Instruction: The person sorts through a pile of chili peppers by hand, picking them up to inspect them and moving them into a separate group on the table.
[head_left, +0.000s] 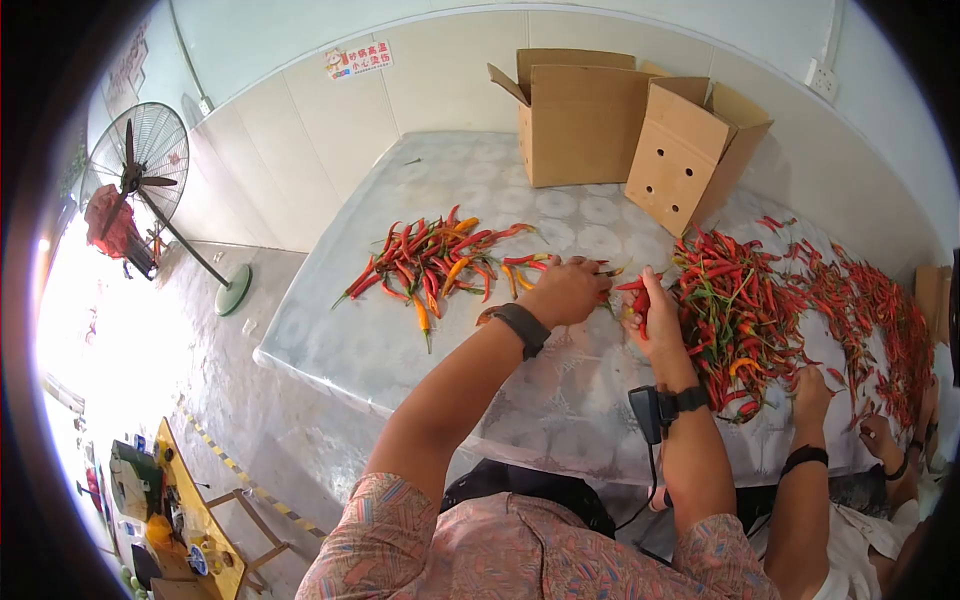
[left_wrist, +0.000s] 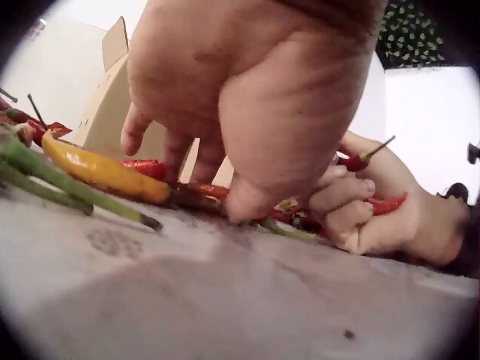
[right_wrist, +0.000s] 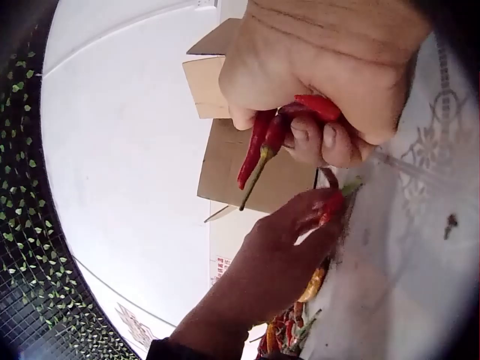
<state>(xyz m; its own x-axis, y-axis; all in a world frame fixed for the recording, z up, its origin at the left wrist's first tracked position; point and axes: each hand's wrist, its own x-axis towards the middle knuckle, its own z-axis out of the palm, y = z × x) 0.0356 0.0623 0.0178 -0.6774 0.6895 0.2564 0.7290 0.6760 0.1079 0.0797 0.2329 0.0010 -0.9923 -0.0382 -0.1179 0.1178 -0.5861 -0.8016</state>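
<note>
My right hand (head_left: pixel 655 315) grips several red chili peppers (right_wrist: pixel 259 146) in its curled fingers, with tips and a stem poking out of the fist. To its left, my left hand (head_left: pixel 565 290) reaches down to the tabletop, thumb and fingertips pinching a red chili pepper (right_wrist: pixel 330 208). A yellow chili pepper (left_wrist: pixel 105 171) lies beside the left fingers in the left wrist view. Left of that hand spreads a loose pile of red and orange chili peppers (head_left: pixel 430 260). A larger heap of red chili peppers with green stems (head_left: pixel 725 300) lies right of my right hand.
Two open cardboard boxes (head_left: pixel 585 125) stand at the back of the covered table (head_left: pixel 340 330). Other people's hands (head_left: pixel 810 395) work along the right side, by more red peppers (head_left: pixel 880 320). A standing fan (head_left: pixel 135 170) is at the far left.
</note>
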